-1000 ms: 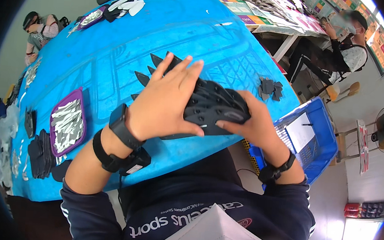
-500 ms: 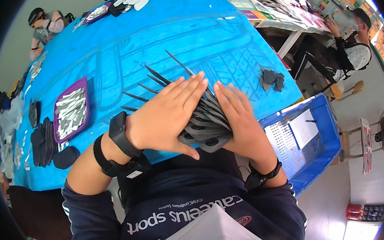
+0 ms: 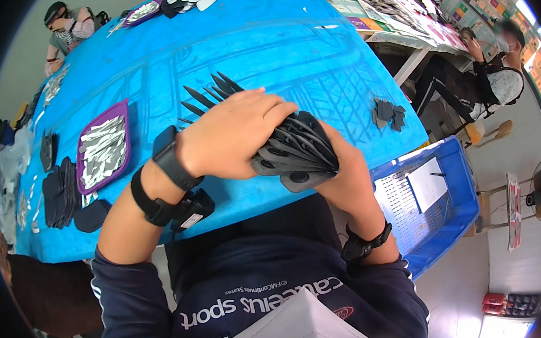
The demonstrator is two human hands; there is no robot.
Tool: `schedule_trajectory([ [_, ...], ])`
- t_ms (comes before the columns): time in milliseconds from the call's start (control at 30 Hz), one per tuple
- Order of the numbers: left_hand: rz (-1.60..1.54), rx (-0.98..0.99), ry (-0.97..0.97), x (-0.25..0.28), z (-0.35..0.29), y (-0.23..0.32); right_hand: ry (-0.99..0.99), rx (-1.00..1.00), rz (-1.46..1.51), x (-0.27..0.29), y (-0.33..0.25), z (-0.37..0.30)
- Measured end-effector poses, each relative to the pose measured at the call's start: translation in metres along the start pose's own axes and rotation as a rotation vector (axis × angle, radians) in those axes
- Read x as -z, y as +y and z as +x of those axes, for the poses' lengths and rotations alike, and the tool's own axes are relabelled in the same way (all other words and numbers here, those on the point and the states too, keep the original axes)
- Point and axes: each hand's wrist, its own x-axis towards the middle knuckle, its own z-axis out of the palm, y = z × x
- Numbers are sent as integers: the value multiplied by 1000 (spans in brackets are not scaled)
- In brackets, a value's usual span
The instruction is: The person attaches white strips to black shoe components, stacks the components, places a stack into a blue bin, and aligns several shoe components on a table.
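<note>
Both our left hand and right hand now clamp the dark pointed pieces, squared from their earlier fan into a tighter stack.

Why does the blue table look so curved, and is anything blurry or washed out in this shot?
Head view: the fisheye lens bends the blue table toward the dark round rim. The left hand, right hand and stack of black pieces are sharp at centre. Lower right, a bright patch of floor is washed out; the far person's face is blurred.

I see a blue-covered table; on it lie a purple tray, dark piece stacks and a small dark pile.
</note>
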Motion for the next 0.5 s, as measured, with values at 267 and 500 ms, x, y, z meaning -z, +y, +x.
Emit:
schedule_trajectory([
  [267,58,169,-52,-8,0,-11,5,77,-376,-5,-8,6],
  [500,-59,72,-52,-14,11,-5,-61,33,-148,-12,-2,3],
])
